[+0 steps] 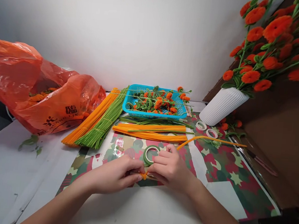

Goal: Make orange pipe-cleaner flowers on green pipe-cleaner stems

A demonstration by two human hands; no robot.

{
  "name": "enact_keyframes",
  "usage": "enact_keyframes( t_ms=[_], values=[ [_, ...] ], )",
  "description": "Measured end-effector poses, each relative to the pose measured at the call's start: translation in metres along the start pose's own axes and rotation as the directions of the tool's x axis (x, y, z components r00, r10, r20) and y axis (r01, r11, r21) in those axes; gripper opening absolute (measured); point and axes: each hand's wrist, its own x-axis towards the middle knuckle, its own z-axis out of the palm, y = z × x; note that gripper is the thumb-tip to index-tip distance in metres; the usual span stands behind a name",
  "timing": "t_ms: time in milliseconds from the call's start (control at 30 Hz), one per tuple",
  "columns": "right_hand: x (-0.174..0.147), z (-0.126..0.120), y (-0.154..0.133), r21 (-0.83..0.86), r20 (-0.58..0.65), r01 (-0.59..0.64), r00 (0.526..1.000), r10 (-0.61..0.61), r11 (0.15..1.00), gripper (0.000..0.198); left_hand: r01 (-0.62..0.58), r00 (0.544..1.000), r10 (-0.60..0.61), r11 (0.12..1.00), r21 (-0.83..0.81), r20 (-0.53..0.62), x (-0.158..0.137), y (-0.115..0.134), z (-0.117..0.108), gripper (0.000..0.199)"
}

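Note:
Between my two hands, close above the table's front part, an orange pipe cleaner (pixel 215 140) is being worked; a small bunched bit of it shows at my fingertips. Its long free end rises behind my right hand and stretches off to the right. My left hand (pixel 124 173) pinches the bunched part from the left. My right hand (pixel 169 166) pinches close beside it, fingers curled. A roll of green tape (pixel 147 158) lies just behind my fingers, partly covered by the right hand.
Bundles of orange (pixel 90 120) and green pipe cleaners (pixel 101 128) lie behind. A blue basket (pixel 153 115) holds orange flowers. An orange plastic bag (pixel 60 100) stands left; a white vase (pixel 222 105) of flowers leans right, near white tape rolls (pixel 212 133) and scissors (pixel 263 163).

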Motion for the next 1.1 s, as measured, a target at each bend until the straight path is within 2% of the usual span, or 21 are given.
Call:
enact_keyframes(
  t_ms=[200, 367, 533, 733, 800, 900, 1000, 1100],
  values=[
    [0.002, -0.006, -0.003, -0.086, -0.145, -0.053, 0.989, 0.04, 0.995, 0.026, 0.037, 0.998, -0.045, 0.986, -0.16, -0.048, 0.002, 0.005, 0.005, 0.02],
    [0.001, -0.007, -0.003, -0.147, -0.171, -0.078, 0.984, 0.052, 0.986, 0.027, 0.067, 0.991, -0.098, 0.955, -0.289, -0.096, 0.004, 0.002, 0.011, 0.024],
    [0.003, -0.006, -0.004, -0.202, -0.21, -0.079, 0.977, 0.035, 0.976, 0.028, 0.066, 0.981, -0.124, 0.937, -0.342, -0.152, 0.005, -0.003, 0.019, 0.028],
    [0.004, -0.004, -0.006, -0.245, -0.267, -0.111, 0.963, 0.044, 0.963, 0.024, 0.004, 0.972, -0.094, 0.923, -0.385, -0.213, 0.008, 0.007, 0.024, 0.03],
    [0.003, -0.003, -0.007, -0.206, -0.289, -0.147, 0.954, 0.083, 0.967, 0.024, -0.037, 0.958, -0.078, 0.922, -0.386, -0.277, 0.009, 0.011, 0.026, 0.029],
    [0.003, -0.002, -0.009, -0.06, -0.324, -0.215, 0.928, 0.185, 0.975, 0.021, -0.061, 0.939, -0.106, 0.886, -0.46, -0.329, 0.012, 0.012, 0.031, 0.03],
    [0.004, -0.002, -0.011, 0.102, -0.346, -0.264, 0.895, 0.283, 0.959, 0.017, -0.092, 0.934, -0.142, 0.792, -0.604, -0.329, 0.014, 0.006, 0.038, 0.032],
    [0.006, -0.005, -0.013, 0.246, -0.319, -0.292, 0.876, 0.362, 0.924, 0.014, -0.15, 0.933, -0.144, 0.679, -0.719, -0.33, 0.017, 0.0, 0.042, 0.032]
  ],
)
